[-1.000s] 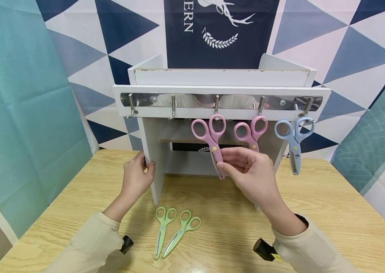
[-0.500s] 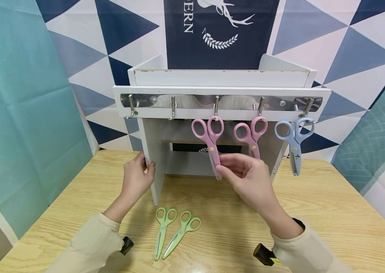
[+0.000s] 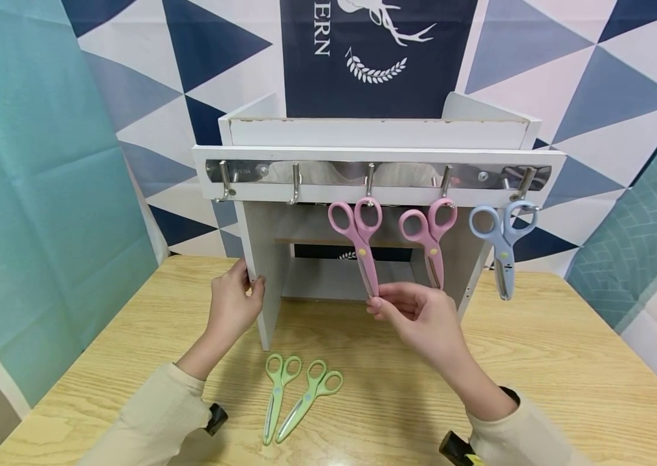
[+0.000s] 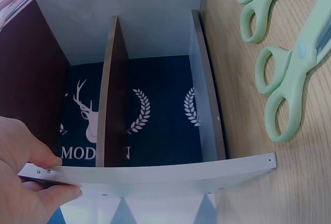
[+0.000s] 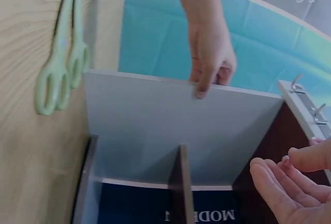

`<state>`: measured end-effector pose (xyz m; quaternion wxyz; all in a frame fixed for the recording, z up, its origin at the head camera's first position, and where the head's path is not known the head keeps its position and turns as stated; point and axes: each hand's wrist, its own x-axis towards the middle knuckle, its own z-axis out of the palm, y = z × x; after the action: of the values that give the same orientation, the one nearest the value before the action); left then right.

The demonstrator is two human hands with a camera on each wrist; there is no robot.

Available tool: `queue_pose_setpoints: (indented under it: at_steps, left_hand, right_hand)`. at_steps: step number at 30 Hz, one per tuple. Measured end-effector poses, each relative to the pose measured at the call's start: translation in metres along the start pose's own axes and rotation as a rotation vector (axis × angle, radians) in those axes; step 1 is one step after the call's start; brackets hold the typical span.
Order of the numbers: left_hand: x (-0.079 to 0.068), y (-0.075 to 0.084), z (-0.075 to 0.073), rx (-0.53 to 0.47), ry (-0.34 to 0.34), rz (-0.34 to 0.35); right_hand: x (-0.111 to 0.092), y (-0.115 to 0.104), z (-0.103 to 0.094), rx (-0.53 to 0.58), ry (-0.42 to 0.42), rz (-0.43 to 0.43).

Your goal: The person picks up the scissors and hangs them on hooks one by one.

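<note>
My left hand (image 3: 232, 301) grips the front edge of the left side panel (image 3: 264, 249) of a white shelf, thumb inside and fingers outside. At the middle hook (image 3: 369, 178), pink scissors (image 3: 363, 252) hang by one handle loop, blades down. My right hand (image 3: 421, 317) pinches their blade tip between thumb and fingers. Just right of them, a second pair of pink scissors (image 3: 433, 249) hangs from another hook. Blue scissors (image 3: 503, 252) hang on the far-right hook. Two green scissors (image 3: 274, 395) lie side by side on the table, below the shelf's left panel.
The hook rail (image 3: 322, 153) runs across the shelf's upper front. Its two left hooks (image 3: 296, 181) carry nothing. The wooden table (image 3: 386, 401) spreads in front. Patterned cloth (image 3: 223, 45) hangs behind, and a teal cloth (image 3: 43, 194) at the left.
My right hand has slid down the blades of the middle pink scissors to their tip. The scissors have settled slightly lower on the hook. My left hand stays in place.
</note>
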<state>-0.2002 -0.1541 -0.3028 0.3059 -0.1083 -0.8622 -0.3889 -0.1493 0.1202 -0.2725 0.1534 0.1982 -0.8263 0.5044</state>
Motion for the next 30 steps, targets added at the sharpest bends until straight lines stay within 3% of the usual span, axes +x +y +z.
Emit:
queue_pose_setpoints:
  at_steps: [7,12,19,24,30]
  left_hand:
    - [0.000,0.001,-0.001,0.000,0.002,0.005]
    - [0.000,0.001,-0.001,0.005,0.001,0.002]
    - [-0.001,0.000,0.001,-0.003,0.006,0.013]
    - [0.000,0.000,0.000,0.003,0.004,0.012]
    - [0.000,0.000,0.001,0.009,0.002,0.018]
  right_hand:
    - [-0.006,0.013,0.011,-0.010,-0.029,0.019]
    - [-0.009,0.025,0.022,-0.124,-0.095,0.014]
    - [-0.012,0.039,0.035,-0.199,-0.247,-0.053]
    - [-0.015,0.046,0.044,-0.184,-0.368,-0.002]
    - [-0.019,0.049,0.052,-0.200,-0.497,-0.007]
